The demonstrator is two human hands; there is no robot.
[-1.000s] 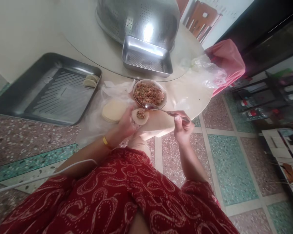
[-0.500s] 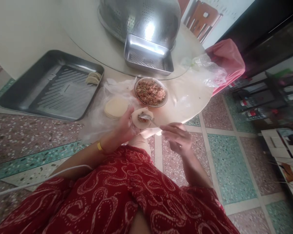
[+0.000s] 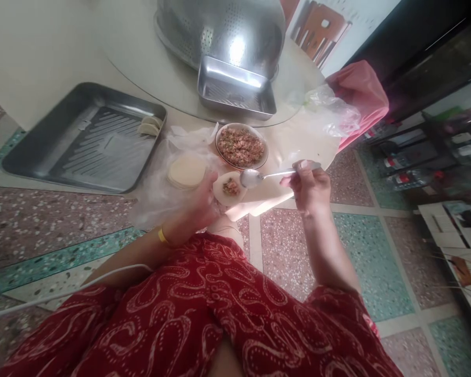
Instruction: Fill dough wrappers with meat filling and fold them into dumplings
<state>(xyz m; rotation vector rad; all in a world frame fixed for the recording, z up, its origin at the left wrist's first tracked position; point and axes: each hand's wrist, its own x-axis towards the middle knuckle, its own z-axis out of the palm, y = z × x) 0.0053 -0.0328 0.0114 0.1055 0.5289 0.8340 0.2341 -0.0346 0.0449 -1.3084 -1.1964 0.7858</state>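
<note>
Left grip (image 3: pixel 202 201) cradles a filled wrapper (image 3: pixel 228 187), right grip (image 3: pixel 308 186) pinches a spoon (image 3: pixel 255 177) beside the filling bowl (image 3: pixel 241 146).

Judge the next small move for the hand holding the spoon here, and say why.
Probably set the spoon down, likely by the filling bowl: its bowl looks empty, and the wrapper in the left hand already carries filling at its centre, so the right hand would be free to help fold.
</note>
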